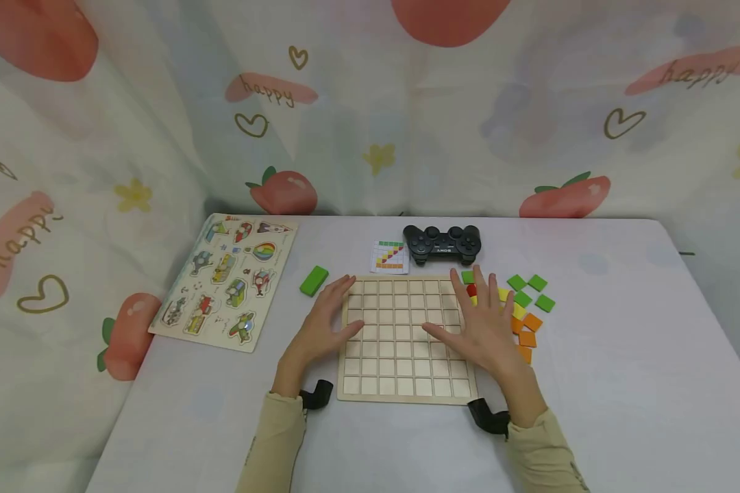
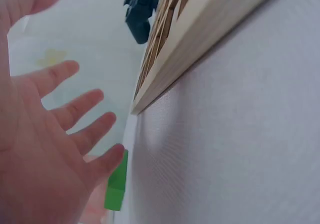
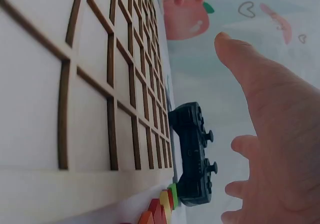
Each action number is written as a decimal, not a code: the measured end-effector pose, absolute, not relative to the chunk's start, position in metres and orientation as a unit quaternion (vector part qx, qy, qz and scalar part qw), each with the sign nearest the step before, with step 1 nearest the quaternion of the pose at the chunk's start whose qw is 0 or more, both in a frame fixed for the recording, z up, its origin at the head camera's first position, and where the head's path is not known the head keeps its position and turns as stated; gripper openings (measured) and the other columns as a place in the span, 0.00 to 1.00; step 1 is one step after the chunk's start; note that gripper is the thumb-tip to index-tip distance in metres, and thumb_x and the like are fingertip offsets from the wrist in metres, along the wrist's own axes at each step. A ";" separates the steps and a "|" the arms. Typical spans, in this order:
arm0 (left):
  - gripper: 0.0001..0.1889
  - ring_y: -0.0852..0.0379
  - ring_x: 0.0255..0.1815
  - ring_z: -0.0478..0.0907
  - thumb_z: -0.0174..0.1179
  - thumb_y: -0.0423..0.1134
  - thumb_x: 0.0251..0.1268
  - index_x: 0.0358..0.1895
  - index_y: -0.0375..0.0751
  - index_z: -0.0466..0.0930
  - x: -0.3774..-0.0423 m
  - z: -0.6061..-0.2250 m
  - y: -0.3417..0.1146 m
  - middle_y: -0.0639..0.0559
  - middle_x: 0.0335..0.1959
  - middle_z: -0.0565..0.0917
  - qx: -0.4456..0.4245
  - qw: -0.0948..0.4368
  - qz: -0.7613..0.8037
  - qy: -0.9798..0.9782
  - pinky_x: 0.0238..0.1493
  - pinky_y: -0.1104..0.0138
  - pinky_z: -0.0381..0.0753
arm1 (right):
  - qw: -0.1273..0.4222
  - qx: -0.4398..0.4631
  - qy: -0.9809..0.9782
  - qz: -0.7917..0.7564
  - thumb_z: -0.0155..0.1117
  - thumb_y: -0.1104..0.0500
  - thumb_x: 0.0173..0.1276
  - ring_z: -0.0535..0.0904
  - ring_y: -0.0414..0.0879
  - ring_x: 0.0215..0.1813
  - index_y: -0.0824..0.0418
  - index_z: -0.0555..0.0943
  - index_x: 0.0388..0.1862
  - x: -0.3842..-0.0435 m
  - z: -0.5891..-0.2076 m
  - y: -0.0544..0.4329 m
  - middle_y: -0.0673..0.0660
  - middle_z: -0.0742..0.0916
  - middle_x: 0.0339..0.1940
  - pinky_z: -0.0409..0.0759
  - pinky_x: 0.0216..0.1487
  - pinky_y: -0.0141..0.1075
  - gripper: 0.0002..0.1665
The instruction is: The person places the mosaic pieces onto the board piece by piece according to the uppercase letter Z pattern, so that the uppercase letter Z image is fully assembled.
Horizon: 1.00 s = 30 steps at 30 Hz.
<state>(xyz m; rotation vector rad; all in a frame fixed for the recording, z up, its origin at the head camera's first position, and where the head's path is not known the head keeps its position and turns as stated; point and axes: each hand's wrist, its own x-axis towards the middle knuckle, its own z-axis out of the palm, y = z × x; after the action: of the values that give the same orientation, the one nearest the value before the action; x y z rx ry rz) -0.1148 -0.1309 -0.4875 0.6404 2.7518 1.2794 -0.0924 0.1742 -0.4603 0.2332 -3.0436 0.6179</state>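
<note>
A wooden grid board (image 1: 395, 356) with square recesses lies on the table before the person, its cells bare where they show. My left hand (image 1: 322, 325) hovers at the board's left edge, fingers spread, holding nothing. Over the board's right side is my right hand (image 1: 484, 332), its fingers spread wide with nothing in them. Partly hidden behind the right hand, a loose group of small square tiles lies beside the board: green tiles (image 1: 545, 302), orange tiles (image 1: 527, 339), yellow tiles (image 1: 519, 311) and a bit of red. In the left wrist view the left palm (image 2: 45, 149) stands apart from the board.
A pattern card (image 1: 390, 257) with coloured squares lies behind the board, beside a black game controller (image 1: 442, 244). A green block (image 1: 314, 281) sits to the board's left. Farther left lies a picture puzzle board (image 1: 222, 284). A printed curtain (image 1: 407, 123) borders the table.
</note>
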 end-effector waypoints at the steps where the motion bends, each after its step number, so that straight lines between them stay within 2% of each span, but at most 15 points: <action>1: 0.42 0.48 0.78 0.52 0.62 0.49 0.61 0.77 0.45 0.57 -0.115 -0.489 -0.132 0.45 0.77 0.58 0.207 0.016 0.423 0.882 0.73 0.46 0.56 | 0.018 0.075 -0.977 0.201 0.63 0.26 0.55 0.40 0.72 0.77 0.52 0.50 0.81 -0.093 -0.461 0.176 0.69 0.49 0.80 0.37 0.67 0.75 0.64; 6: 0.40 0.44 0.75 0.57 0.62 0.40 0.56 0.75 0.37 0.61 -0.118 -0.495 -0.140 0.40 0.73 0.64 0.228 -0.011 0.457 0.859 0.74 0.47 0.55 | 0.037 0.094 -0.967 0.232 0.67 0.36 0.60 0.46 0.75 0.75 0.58 0.55 0.79 -0.101 -0.460 0.186 0.71 0.56 0.77 0.42 0.68 0.74 0.56; 10: 0.40 0.44 0.73 0.61 0.62 0.37 0.51 0.72 0.35 0.63 -0.121 -0.505 -0.145 0.41 0.71 0.68 0.232 -0.025 0.460 0.857 0.74 0.49 0.56 | 0.042 0.096 -0.962 0.251 0.68 0.50 0.64 0.60 0.74 0.70 0.67 0.63 0.74 -0.110 -0.455 0.197 0.73 0.69 0.70 0.55 0.68 0.68 0.45; 13: 0.41 0.46 0.73 0.62 0.62 0.38 0.49 0.72 0.37 0.64 -0.123 -0.513 -0.147 0.43 0.70 0.69 0.231 -0.032 0.453 0.860 0.73 0.49 0.58 | 0.040 0.069 -0.963 0.259 0.66 0.54 0.66 0.71 0.70 0.62 0.70 0.69 0.69 -0.119 -0.451 0.203 0.73 0.76 0.63 0.69 0.61 0.64 0.37; 16: 0.41 0.47 0.72 0.63 0.62 0.38 0.48 0.72 0.39 0.65 -0.125 -0.520 -0.148 0.45 0.70 0.70 0.229 -0.038 0.447 0.864 0.72 0.47 0.59 | 0.030 0.037 -0.963 0.266 0.64 0.55 0.67 0.74 0.68 0.56 0.71 0.73 0.65 -0.129 -0.452 0.206 0.73 0.78 0.58 0.75 0.53 0.61 0.31; 25: 0.40 0.44 0.74 0.60 0.61 0.40 0.44 0.69 0.41 0.70 -0.124 -0.524 -0.144 0.44 0.71 0.69 0.240 -0.053 0.400 0.883 0.71 0.43 0.58 | -0.004 -0.036 -0.965 0.260 0.62 0.56 0.67 0.74 0.68 0.52 0.72 0.77 0.59 -0.155 -0.462 0.209 0.74 0.79 0.53 0.77 0.48 0.59 0.27; 30: 0.41 0.44 0.76 0.57 0.59 0.41 0.42 0.69 0.41 0.70 -0.124 -0.521 -0.144 0.44 0.73 0.66 0.236 -0.054 0.382 0.892 0.71 0.42 0.57 | -0.016 -0.046 -0.963 0.264 0.63 0.56 0.66 0.76 0.64 0.47 0.74 0.80 0.56 -0.160 -0.464 0.209 0.72 0.80 0.47 0.79 0.38 0.52 0.26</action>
<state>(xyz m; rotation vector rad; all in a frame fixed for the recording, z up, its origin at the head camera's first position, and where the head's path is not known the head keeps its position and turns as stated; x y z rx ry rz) -0.1239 -0.1442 -0.5215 0.7674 2.9020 1.2425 -0.1595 0.2087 -0.4637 -0.1471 -3.0585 0.8376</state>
